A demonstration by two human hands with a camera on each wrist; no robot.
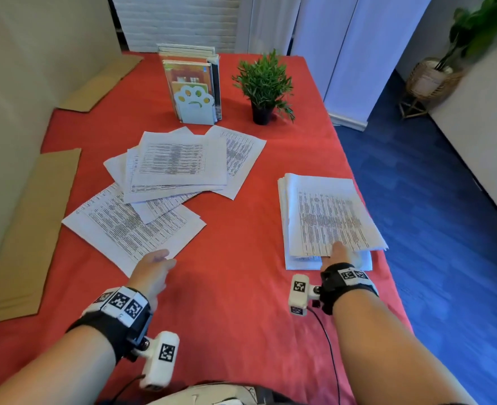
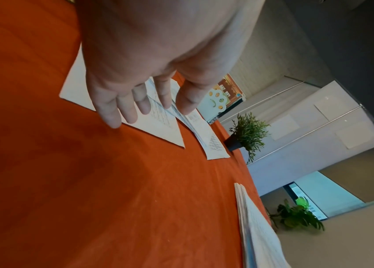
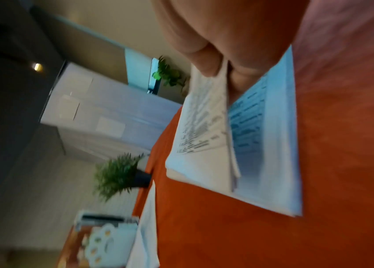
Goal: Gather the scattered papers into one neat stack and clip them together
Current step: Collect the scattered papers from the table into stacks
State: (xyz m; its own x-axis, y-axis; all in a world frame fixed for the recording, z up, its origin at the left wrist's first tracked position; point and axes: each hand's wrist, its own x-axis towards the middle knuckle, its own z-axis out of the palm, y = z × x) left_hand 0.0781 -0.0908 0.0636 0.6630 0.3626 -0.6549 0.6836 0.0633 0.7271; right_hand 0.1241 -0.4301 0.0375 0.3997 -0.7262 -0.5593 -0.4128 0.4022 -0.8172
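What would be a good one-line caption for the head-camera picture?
Left hand reaches for scattered papers while right hand pinches a stack on the red table.

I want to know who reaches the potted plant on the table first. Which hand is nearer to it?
Neither clearly. The left hand is at the near corner of the scattered papers; the right hand pinches the stack, both well short of the potted plant.
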